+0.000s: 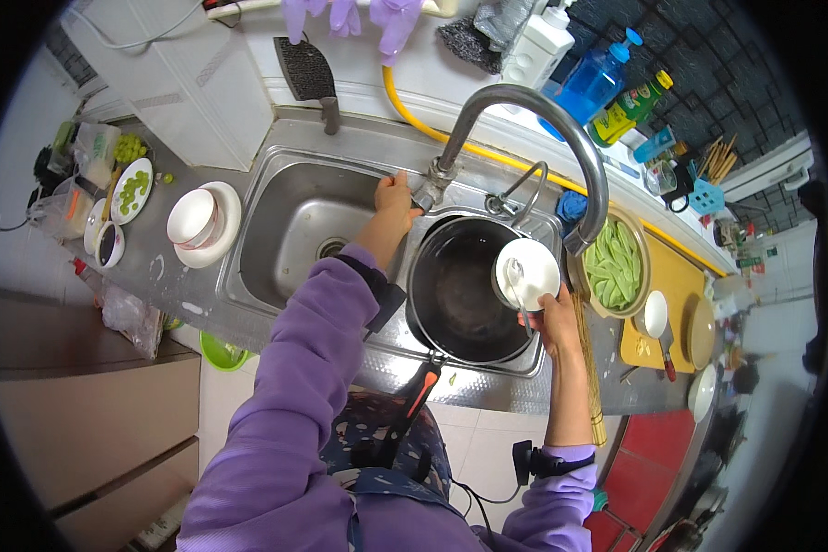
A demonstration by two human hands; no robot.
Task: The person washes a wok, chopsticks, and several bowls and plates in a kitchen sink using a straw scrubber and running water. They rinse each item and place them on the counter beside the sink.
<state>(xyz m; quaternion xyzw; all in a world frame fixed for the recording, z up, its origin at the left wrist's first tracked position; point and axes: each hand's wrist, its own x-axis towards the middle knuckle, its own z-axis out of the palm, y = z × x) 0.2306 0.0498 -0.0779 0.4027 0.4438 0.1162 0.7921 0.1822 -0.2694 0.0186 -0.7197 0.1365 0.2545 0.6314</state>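
My right hand (557,323) holds a white bowl (541,265) by its near rim, with a metal spoon (516,276) lying in it. The bowl is over the right side of a dark frying pan (448,290), which sits in the right sink basin with its handle (414,403) pointing towards me. My left hand (393,200) is at the lever (424,199) of the metal faucet (483,103), fingers partly curled around it. The faucet's spout end hangs just right of the bowl; I can make out no water stream.
The left basin (283,221) has a drain and small scraps. Stacked white bowls (193,217) and a plate of green grapes (134,193) stand left. Right are a bowl of green beans (614,265), a straw brush (590,386) and a yellow cutting board (683,265) with a knife (668,355).
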